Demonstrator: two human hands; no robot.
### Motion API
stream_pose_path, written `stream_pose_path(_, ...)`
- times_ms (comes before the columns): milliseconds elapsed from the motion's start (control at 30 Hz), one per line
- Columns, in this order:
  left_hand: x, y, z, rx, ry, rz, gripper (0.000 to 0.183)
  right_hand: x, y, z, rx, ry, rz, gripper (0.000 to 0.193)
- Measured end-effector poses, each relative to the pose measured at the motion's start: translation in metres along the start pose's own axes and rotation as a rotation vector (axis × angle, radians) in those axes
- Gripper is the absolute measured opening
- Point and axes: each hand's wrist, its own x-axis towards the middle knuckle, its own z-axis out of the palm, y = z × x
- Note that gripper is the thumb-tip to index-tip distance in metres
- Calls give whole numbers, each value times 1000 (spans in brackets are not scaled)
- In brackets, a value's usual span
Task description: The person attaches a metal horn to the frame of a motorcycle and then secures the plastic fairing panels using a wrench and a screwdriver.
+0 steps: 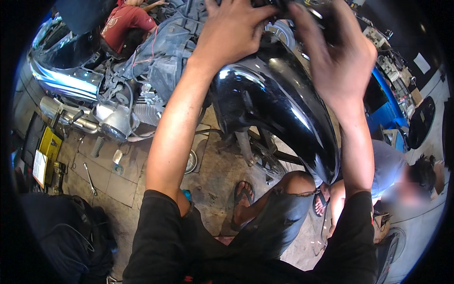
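Both my arms reach up over the front of a partly stripped motorcycle [165, 71]. Its glossy black front fender [265, 94] curves down between my forearms. At the top edge my left hand [231, 33] has its fingers spread, close to a dark part above the fender; the frame cuts off some of the fingertips. My right hand [338, 61] is raised to the right of the fender and smeared by motion, so its grip cannot be made out. Below the fender the front wheel [269, 163] shows in part.
A person in a red shirt [130, 26] crouches beyond the motorcycle. Close on the right, another person [390, 165] bends low. A wrench [90, 180] lies on the tiled floor near a yellow toolbox [48, 144]. Cluttered shelving [395, 71] stands at the right.
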Motion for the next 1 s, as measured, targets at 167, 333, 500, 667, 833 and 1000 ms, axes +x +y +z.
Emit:
stream_pose_path(167,-13,-4,3,-60,33,5,32,-45,20,-26,-82,-76,201,15)
stream_pose_path(333,-10,-2,9,24,66,-1,32,-78,9,-26,-150,-353,225,17)
stream_pose_path(500,-11,-4,8,-4,31,-11,32,-59,-29,-6,-129,-338,166,25)
stream_pose_path(667,-4,1,-2,-96,-69,-56,33,0,-23,0,-111,-126,40,17)
stream_pose_path(833,-11,-5,8,-27,57,-22,34,-16,-14,-12,-153,-110,120,19)
stream_pose_path(1000,-14,-4,8,-57,48,-17,33,-49,0,-33,-283,-215,328,14)
